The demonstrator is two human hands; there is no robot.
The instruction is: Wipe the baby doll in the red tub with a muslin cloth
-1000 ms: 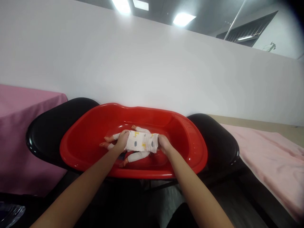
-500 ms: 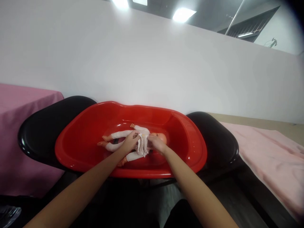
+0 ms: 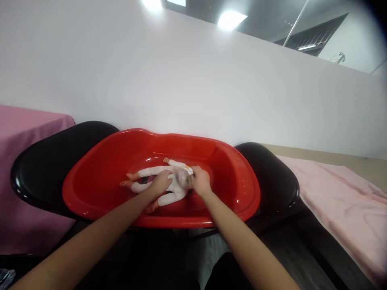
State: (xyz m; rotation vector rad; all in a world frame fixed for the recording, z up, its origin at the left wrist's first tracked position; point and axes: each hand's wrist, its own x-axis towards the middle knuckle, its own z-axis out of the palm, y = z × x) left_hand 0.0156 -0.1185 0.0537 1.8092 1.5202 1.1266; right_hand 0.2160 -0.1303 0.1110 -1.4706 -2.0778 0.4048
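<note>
A baby doll (image 3: 173,197) in white clothes lies on its back in a red baby bathtub (image 3: 99,189). Its bare feet point left, and its head is to the right, mostly covered by my right hand (image 3: 200,181). That hand is closed at the neck of the clothes, pinching the white collar (image 3: 189,170). Lower down, at the doll's waist, my left hand (image 3: 161,183) has its fingers closed on the white cloth. A greyish patch shows on the doll's chest between both hands, too blurred to make out.
Black rounded stool-like surfaces (image 3: 51,169) (image 3: 267,177) flank the tub. Pink cloth (image 3: 33,133) covers a table on the left, and a paler pink cloth (image 3: 338,193) lies on the right. A white wall (image 3: 181,80) stands behind the tub.
The light cloth that both hands held bunched over the doll's chest is now spread down. My left hand has moved left to the waist; my right stays by the neck.
</note>
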